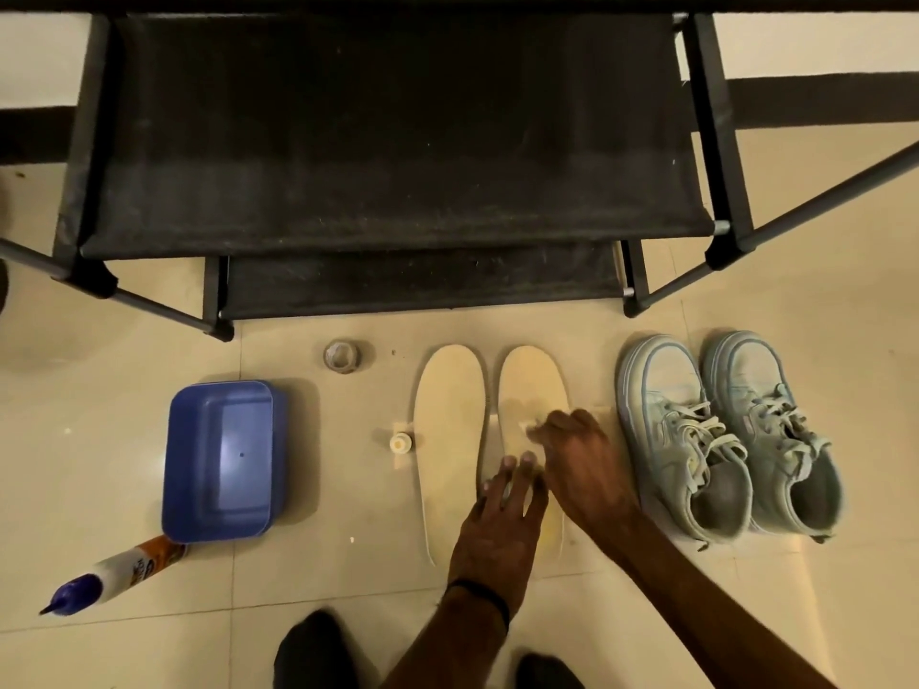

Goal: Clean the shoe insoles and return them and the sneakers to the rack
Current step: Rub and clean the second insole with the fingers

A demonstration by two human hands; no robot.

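Note:
Two cream insoles lie side by side on the floor tiles, the left insole [450, 430] bare and the right insole [529, 390] under both hands. My left hand [500, 519] presses flat on its heel half with fingers spread. My right hand [579, 450] grips a small white wad of cloth or tissue [534, 424] against the insole's middle. A pair of pale blue sneakers [726, 435] stands to the right, laces loose. The black shoe rack [388, 141] stands beyond, its fabric shelves bare.
A blue plastic tub [224, 460] sits on the floor at the left, with a lying bottle with a blue nozzle [114, 579] by its near corner. A small white bottle [400, 442] and a roll of tape [340, 355] stand near the insoles. My dark-socked feet [313, 648] show at the bottom.

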